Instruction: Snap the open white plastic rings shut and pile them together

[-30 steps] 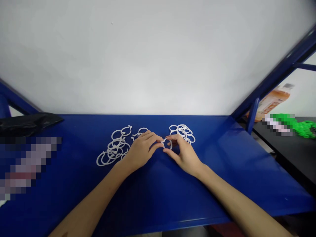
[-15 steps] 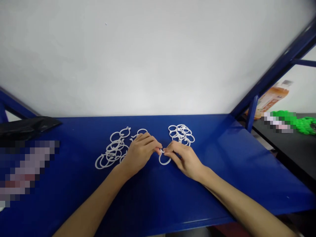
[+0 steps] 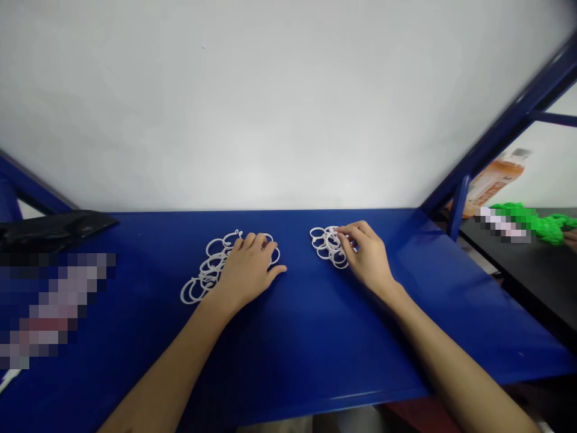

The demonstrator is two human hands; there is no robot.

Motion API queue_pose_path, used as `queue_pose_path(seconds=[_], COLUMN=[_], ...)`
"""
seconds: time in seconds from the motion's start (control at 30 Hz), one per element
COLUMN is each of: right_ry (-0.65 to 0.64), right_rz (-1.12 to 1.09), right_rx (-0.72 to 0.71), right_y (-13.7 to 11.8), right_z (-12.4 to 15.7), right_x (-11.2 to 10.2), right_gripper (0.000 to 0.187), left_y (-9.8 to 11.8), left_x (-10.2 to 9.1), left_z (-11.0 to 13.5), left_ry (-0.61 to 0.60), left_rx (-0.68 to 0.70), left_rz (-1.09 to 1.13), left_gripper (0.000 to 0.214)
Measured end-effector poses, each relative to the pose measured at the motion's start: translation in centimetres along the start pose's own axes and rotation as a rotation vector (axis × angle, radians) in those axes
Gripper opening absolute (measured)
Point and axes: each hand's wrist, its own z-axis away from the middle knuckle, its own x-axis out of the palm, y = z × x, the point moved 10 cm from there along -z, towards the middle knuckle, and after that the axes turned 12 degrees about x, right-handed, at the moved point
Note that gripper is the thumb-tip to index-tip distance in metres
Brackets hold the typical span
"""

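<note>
A: Right hand?
B: Right hand [image 3: 366, 255] over the blue tabletop [image 3: 311, 337], right of its middle, toward its back. Thumb and forefinger meet, pinching a white plastic ring [image 3: 326, 245] by its upper edge; finer detail of the grip is too small to read.
A: Left?
B: Left hand [image 3: 247, 270] palm down, left of the tabletop's middle. Fingers slightly spread, thumb stuck out toward the right. Whether anything sits under the palm, can't tell.
A: Ring locations?
B: Two groups, both on the tabletop's back half. Right pile [image 3: 338, 263]: right of the middle, rings overlapping, pinched one among them. Left pile [image 3: 211, 263]: left of the middle, loose and overlapping, partly covered by the left hand. Little knobs show on some of those.
A: Next out?
B: Black plastic bag [image 3: 58, 230], tabletop's back left corner. Blurred-out pixel patch in front of it, contents unreadable.
A: Beyond?
B: Pale wall [image 3: 288, 120] along the tabletop's back edge. Slanted blue bar [image 3: 496, 139] rising at its right side. Past that, off the tabletop's right: black table [image 3: 536, 270], bottle with orange on it [image 3: 491, 185], bright green bundle [image 3: 516, 215]. Bottle lettering is too blurred.
</note>
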Motion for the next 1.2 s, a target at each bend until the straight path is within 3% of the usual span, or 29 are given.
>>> queue_pose_path(seconds=[0.17,0.47,0.6,0.73,0.83,0.93,1.07,1.13,1.2], right_ry=[-0.169,-0.216,-0.174,-0.111,-0.209,-0.389,-0.476,-0.473,-0.455], right_rz=[0.099,0.121,0.087,0.055,-0.057,-0.217,-0.357,-0.373,-0.36], right_rx=[0.065,0.122,0.112,0.023,-0.003,0.118,0.27,0.258,0.214], right_y=[1.7,2.1,1.8,-0.2,-2.0,-2.0,-0.9,-0.9,-1.3], right_z=[0.2,0.4,0.3,0.7,1.5,2.4,3.2,3.3,3.2], right_x=[2.5,3.2,2.7,1.8,2.3,4.1,5.7,5.9,5.6], right_gripper=[0.016,0.017,0.017,0.018,0.019,0.022,0.02,0.017,0.017], left_y=[0.4,2.1,2.7,2.4,2.8,4.6,6.6,6.4,5.5], left_x=[0.9,1.3,0.9,-0.4,-2.0,-3.4,-3.4,-3.3,-3.1], left_z=[0.1,-0.6,-0.8,-0.9,-0.8,-0.4,-0.1,-0.1,-0.3], left_ry=[-0.085,-0.077,-0.016,0.114,0.258,0.375,0.389,0.387,0.372], left_rx=[0.02,0.09,0.099,0.051,0.075,0.22,0.355,0.329,0.242], left_rz=[0.02,0.131,0.258,0.4,0.437,0.425,0.367,0.386,0.413], left_gripper=[0.028,0.022,0.017,0.011,0.013,0.016,0.013,0.009,0.026])
